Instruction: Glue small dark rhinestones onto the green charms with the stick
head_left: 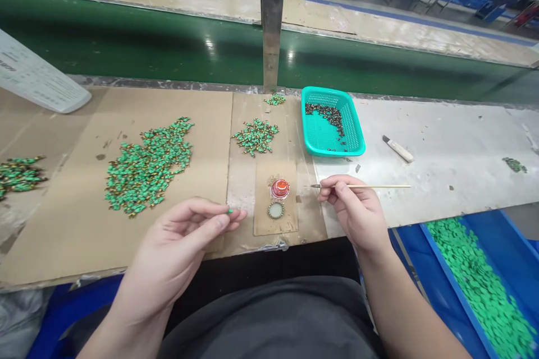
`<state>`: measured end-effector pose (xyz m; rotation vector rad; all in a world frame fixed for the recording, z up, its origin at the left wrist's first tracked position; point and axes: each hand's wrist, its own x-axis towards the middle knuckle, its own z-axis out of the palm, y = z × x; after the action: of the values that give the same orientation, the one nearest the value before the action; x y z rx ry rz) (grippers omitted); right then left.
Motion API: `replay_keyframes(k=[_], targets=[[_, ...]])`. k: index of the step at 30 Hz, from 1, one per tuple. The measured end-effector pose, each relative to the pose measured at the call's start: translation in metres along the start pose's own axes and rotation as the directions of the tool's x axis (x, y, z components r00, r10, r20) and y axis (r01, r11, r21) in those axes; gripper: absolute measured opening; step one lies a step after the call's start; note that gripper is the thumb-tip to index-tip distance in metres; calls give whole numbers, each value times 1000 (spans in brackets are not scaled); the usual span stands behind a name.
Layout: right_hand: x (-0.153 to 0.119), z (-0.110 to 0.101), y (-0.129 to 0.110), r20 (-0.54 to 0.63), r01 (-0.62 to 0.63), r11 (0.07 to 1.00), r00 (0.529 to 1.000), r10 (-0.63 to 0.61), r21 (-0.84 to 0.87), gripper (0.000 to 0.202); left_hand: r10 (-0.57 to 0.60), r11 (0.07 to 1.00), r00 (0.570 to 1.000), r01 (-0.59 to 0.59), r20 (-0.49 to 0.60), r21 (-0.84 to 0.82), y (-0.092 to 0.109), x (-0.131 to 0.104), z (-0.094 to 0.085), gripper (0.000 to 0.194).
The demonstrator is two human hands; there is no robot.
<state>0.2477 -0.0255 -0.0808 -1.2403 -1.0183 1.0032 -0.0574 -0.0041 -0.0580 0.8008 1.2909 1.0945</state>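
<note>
Between the thumb and fingers of my left hand [189,235] is a small green piece [229,211]. My right hand [353,207] pinches a thin brush [379,186], its dark tip pointing left. Between the hands, a cap of red paint [280,188] and a round metal cap with pale contents [275,211] sit on a small cardboard piece [261,224]. A large pile of green and brown pieces [147,171] lies beyond my left hand, and a smaller pile [255,137] lies behind the paint.
A turquoise basket [309,148] with small dark pieces stands behind my right hand. A knife-like tool [398,148] lies to its right. A blue bin [446,269] of green pieces is at lower right; a metal post [273,22] rises behind the table.
</note>
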Motion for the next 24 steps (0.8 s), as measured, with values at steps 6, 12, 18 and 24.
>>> replay_keyframes(k=[6,12,18,24], targets=[[6,-3,0,9,-28,999,1000,28,36,31,-39,999,999,39,-7,-11,5,1,8,44],[7,-3,4,10,-45,998,999,44,45,30,34,999,994,-36,-100,-23,3,2,8,37],[6,-5,4,14,-58,995,998,57,81,18,5,1000,998,-7,-62,-27,6,-3,10,31],[6,-6,6,24,-78,987,997,75,138,16,15,1000,999,-15,-31,-9,4,-3,12,44]])
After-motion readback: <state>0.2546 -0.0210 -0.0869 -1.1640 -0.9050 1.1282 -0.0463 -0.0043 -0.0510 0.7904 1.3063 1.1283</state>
